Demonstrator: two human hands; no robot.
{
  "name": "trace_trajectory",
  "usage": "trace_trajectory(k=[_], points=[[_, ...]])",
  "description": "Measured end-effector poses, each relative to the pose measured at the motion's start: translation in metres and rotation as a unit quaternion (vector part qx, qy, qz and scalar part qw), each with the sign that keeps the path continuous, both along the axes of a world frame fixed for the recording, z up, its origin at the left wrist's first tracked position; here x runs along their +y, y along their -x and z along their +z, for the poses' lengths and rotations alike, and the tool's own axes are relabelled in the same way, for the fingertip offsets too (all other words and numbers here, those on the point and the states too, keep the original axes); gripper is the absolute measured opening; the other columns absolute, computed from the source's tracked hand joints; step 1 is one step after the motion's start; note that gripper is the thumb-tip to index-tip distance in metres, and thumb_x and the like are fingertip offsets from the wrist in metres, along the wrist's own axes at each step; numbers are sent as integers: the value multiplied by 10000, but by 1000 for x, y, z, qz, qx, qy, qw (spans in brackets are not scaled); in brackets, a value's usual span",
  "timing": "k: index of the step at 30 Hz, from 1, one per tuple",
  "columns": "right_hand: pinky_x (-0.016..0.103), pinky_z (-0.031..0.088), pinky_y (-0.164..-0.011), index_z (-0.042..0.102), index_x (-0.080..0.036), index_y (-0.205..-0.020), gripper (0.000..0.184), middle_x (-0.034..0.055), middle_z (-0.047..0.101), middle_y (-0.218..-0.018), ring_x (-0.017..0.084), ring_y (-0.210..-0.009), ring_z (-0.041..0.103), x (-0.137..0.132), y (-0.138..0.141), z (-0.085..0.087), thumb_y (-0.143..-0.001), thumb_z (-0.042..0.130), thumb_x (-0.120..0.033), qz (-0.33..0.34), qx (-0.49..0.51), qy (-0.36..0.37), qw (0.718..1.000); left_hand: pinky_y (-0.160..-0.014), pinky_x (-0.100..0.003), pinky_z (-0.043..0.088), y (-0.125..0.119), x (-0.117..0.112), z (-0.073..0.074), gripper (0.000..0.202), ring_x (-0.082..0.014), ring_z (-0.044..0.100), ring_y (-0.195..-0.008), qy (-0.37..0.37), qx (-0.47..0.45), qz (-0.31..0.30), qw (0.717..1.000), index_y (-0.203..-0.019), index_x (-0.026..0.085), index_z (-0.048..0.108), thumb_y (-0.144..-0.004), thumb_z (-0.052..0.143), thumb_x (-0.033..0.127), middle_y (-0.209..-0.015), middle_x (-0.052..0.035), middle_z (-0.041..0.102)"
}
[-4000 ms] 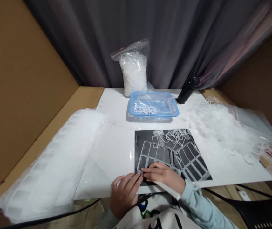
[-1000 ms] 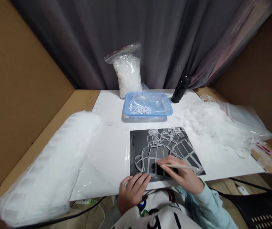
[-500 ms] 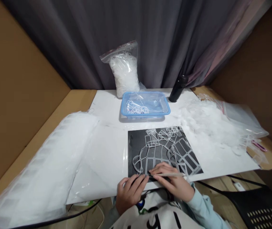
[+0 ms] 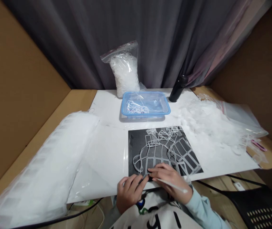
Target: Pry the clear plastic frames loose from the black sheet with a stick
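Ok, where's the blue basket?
In the head view, the blue basket sits on the white tabletop's far side, between the zip bag and the black bottle.

The person wears a pale blue sleeve and a black-printed white top, with the left hand and right hand bare.

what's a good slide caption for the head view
Left hand and right hand, holding a thin white stick, meet over white plastic frames on a black mat

Black shirt lettering, too cut off to read
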State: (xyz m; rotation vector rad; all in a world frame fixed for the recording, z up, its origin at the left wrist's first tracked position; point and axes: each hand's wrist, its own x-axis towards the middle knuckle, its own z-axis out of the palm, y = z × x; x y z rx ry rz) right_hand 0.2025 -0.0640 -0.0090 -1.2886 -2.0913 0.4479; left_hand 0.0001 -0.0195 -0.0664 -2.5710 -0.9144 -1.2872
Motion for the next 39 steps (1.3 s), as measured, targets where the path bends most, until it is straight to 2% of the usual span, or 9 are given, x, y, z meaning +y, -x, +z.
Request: trace_trajectory(k=[5, 10, 13, 17, 22, 26, 28, 32, 39], points=[[370, 518, -859, 628, -159, -1144, 282, 115, 654, -1201, 209, -1067, 575, -7, 5, -10, -1017, 393, -248, -6, -114, -104, 988, -832, -301, 338, 1, 1, 1, 425, -126, 588, -824, -11, 4, -8, 1000, -1169, 287, 674, -877, 439, 89, -801, 1, 690], [385, 523, -817, 639, -125, -1105, 260, 105, 662, -1187, 218, -1029, 582, -2, 8, -12, -1004, 416, -213, -13, -113, -136, 984, -831, -315, 331, 0, 0, 1, 415, -132, 580, -825, 7, -5, -6, 1000, -1127, 288, 695, -876, 430, 89, -798, 3, 688], [401, 524, -855, 624, -150, -1159, 249, 105, 657, -1196, 226, -1071, 573, 7, -4, -7, -989, 448, -196, -45, -91, -138, 985, -858, -308, 334, -1, -2, 1, 444, -127, 577, -834, 22, -1, 0, 1000, -1120, 310, 700, -851, 437, 74, -804, 3, 683], [371, 532, -884, 542, -224, -1302, 358, 84, 640, -1218, 210, -1101, 571, 20, -33, 11, -968, 452, -132, -178, 26, -150, 972, -865, -306, 336, -2, -4, 2, 460, -125, 572, -826, 28, -10, 9, 1000, -1121, 336, 701, -845, 445, 70, -807, 9, 680], [375, 505, -918, 613, -224, -1191, 269, 75, 660, -1131, 206, -1048, 614, 30, -54, 35, -960, 485, -171, -323, 80, -189, 924, -834, -322, 325, -1, -3, 3, 398, -128, 566, -814, 24, -9, 4, 1000, -1033, 302, 727, -880, 431, 85, -806, 8, 685], [384, 505, -937, 639, -175, -1136, 222, 94, 668, -1099, 215, -1055, 632, 31, -60, 40, -956, 515, -218, -408, 132, -234, 873, -845, -319, 321, 0, -2, 2, 401, -129, 567, -810, 21, -2, 4, 1000, -1028, 301, 728, -880, 425, 86, -795, 8, 672], [388, 510, -937, 648, -172, -1124, 227, 95, 670, -1096, 219, -1053, 637, 28, -63, 39, -960, 518, -262, -395, 151, -190, 886, -863, -317, 323, 0, -3, 1, 406, -129, 566, -806, 20, -8, 9, 1000, -1003, 298, 734, -878, 417, 78, -785, 4, 662], [353, 507, -952, 664, -192, -1080, 196, 81, 660, -1127, 206, -1099, 616, 17, -63, 37, -955, 535, -271, -235, 117, -37, 964, -897, -335, 335, -3, -5, 5, 371, -148, 579, -856, 18, -31, 25, 999, -993, 281, 735, -901, 429, 91, -821, -18, 667], [283, 502, -893, 650, -189, -996, 156, 61, 670, -1006, 168, -994, 627, -7, -22, 26, -972, 501, -228, -126, 183, 81, 972, -923, -334, 303, -12, -3, 9, 294, -115, 608, -906, -11, 19, -62, 998, -1059, 256, 709, -989, 429, 199, -952, 0, 723]])
